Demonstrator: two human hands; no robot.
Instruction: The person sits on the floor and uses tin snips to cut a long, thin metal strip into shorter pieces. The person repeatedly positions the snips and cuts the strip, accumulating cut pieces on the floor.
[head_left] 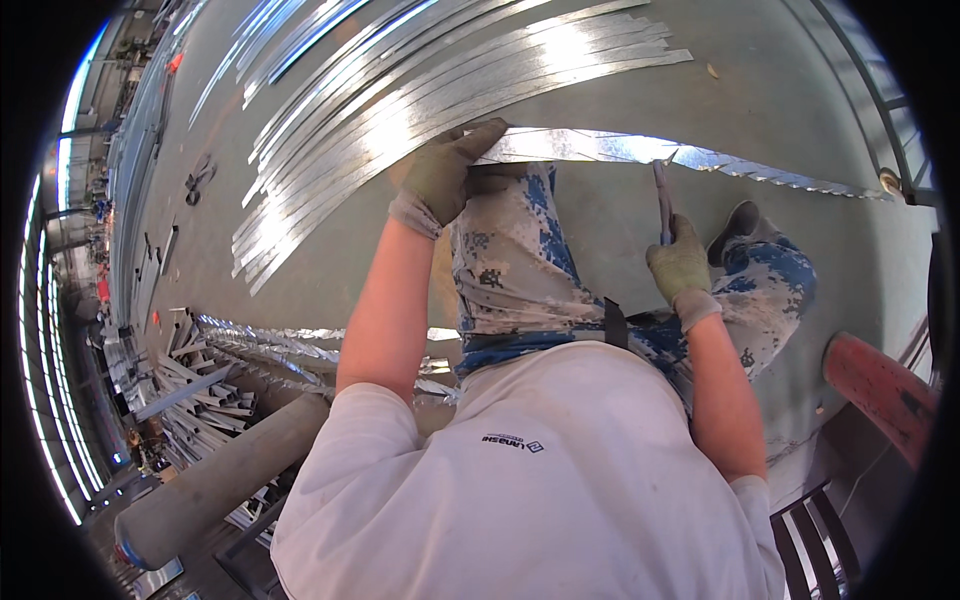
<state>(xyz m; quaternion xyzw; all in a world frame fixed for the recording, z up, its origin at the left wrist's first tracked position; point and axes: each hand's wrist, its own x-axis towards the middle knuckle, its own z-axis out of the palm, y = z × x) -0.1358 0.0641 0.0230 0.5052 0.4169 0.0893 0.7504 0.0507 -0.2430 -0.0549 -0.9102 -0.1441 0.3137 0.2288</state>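
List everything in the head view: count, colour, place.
Long metal strip: 1, silver, centre to right
Hand tool (type unclear): 1, grey, right of centre
Loose metal strips: many, silver, floor, top
Metal offcuts: many, silver, left
Thick cylinder: 1, grey-brown, lower left
Second cylinder: 1, red, right
Slatted furniture: 1, dark, lower right
Shoe: 1, dark, right
Camouflage trousers: 1, tan and blue, centre
Shirt: 1, white, bottom
Left hand: 1, olive-gloved, gripping long metal strip
Right hand: 1, olive-gloved, gripping hand tool

A head-worn wide fisheye camera, left of a side-by-side pair, looks steeply down over the wearer's white shirt (560, 490), near the lens, toward the left hand (438, 182) and right hand (679, 263), its view reaching grey floor (690, 105) on the far side.
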